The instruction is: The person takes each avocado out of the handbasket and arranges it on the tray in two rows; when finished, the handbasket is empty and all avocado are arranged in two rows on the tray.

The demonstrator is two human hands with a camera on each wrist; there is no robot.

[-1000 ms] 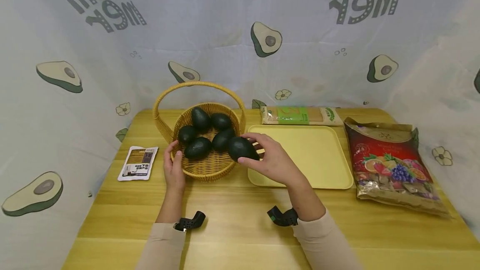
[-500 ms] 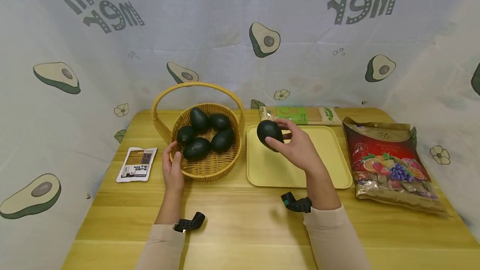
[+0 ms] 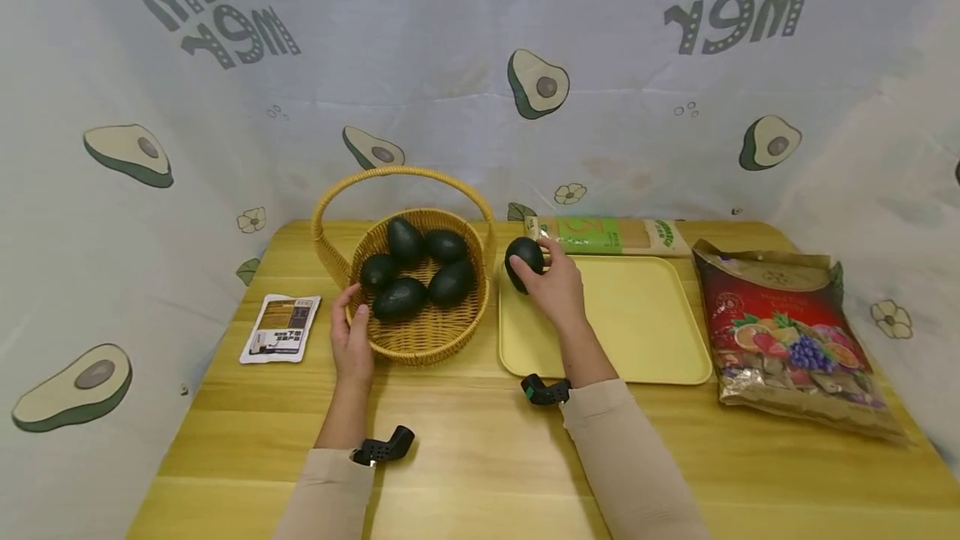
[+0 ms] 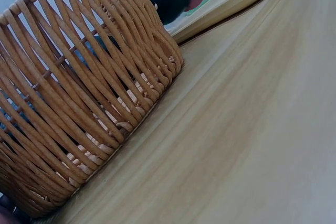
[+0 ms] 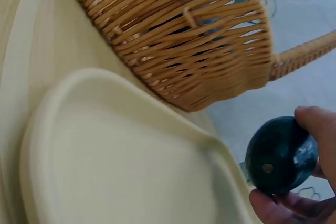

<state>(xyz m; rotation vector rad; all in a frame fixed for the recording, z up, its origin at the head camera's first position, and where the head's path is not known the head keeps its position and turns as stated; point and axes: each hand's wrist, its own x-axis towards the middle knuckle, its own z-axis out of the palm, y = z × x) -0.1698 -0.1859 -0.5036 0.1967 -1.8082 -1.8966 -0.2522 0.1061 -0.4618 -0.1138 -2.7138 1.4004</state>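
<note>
A dark green avocado (image 3: pixel 522 263) is held between the thumb and fingers of my right hand (image 3: pixel 558 286), over the far left corner of the yellow tray (image 3: pixel 622 327). In the right wrist view the avocado (image 5: pixel 278 156) shows one small round stem end, with fingertips on both sides. My left hand (image 3: pixel 352 348) grips the near left rim of the wicker basket (image 3: pixel 420 354), thumb along the inner edge. Several more avocados lie inside, among them one (image 3: pixel 401 299) close to that thumb. The left wrist view is mostly filled by the woven basket wall (image 4: pixel 89 77).
Behind the tray lies a long green and beige packet (image 3: pixel 611 236). A big red and gold bag with fruit pictures (image 3: pixel 787 340) stands to the right. On the left is a small white pouch (image 3: pixel 281 329). A printed curtain (image 3: pixel 450 65) closes off the back of the wooden table (image 3: pixel 465 457).
My right hand has carried the avocado from the basket's right rim across to the tray, then slightly back left to its far left corner. The left hand stays on the basket.
</note>
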